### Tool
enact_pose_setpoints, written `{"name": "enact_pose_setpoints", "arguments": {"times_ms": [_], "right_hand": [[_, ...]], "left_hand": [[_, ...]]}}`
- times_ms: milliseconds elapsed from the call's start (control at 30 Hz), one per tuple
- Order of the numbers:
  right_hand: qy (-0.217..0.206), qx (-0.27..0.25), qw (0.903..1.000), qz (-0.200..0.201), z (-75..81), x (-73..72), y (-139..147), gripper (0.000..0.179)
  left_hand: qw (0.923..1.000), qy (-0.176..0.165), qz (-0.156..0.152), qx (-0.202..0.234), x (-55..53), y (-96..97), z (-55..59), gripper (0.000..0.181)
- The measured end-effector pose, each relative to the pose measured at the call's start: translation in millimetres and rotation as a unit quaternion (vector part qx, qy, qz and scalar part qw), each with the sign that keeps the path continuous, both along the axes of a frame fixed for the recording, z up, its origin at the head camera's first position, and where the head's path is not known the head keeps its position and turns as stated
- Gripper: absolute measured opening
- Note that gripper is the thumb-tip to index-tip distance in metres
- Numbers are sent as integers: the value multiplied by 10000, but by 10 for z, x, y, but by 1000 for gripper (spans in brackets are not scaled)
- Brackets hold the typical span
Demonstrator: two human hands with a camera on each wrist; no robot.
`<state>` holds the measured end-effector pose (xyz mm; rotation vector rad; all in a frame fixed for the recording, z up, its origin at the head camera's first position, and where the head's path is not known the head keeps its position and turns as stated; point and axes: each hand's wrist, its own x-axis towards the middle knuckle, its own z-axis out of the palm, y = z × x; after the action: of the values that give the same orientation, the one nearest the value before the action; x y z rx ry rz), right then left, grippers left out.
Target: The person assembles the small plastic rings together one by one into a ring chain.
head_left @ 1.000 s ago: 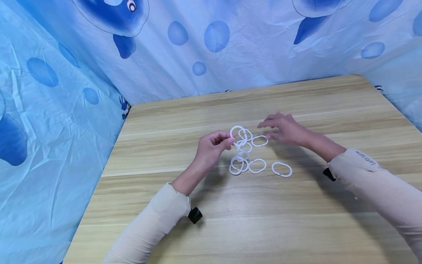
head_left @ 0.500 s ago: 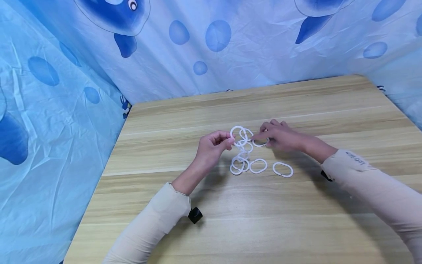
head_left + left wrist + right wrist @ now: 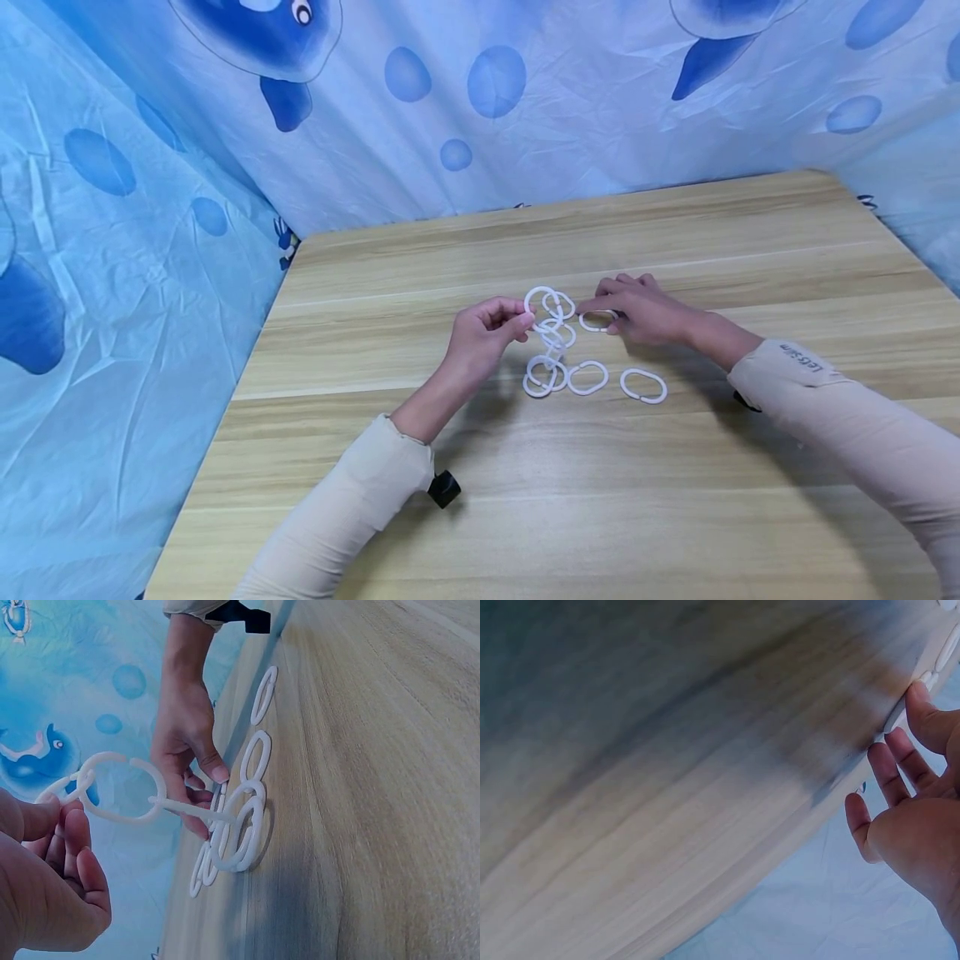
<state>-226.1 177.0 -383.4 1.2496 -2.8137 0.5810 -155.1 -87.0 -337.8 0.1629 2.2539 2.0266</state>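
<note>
Near the centre of the head view, a person's left hand (image 3: 480, 337) pinches the top ring of a white chain (image 3: 542, 288) between thumb and fingers; its lower rings reach down to the wooden table (image 3: 540, 517). Just right of it, the right hand (image 3: 648, 312) holds a white oval link (image 3: 592, 330) narrowly between thumb and forefinger. Below centre, a second link (image 3: 588, 392) lies just beside those lower rings, a third link (image 3: 651, 402) farther right. A blue curtain (image 3: 322, 167) fills the top.

White oval rings (image 3: 648, 374), some overlapping, lie on a wood-grain table (image 3: 600, 500).
</note>
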Motion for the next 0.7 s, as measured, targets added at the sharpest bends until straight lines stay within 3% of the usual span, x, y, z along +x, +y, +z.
{"name": "enact_pose_setpoints", "arguments": {"times_ms": [333,700], "right_hand": [[-202,-87,9996,-194,-18,-10,10,46],[176,4,9995,-262,-24,-14,46,39]], "left_hand": [[10000,-48,-4,32,0,10,3,11],[10000,-37,-12,32,-9,9,-9,11]]}}
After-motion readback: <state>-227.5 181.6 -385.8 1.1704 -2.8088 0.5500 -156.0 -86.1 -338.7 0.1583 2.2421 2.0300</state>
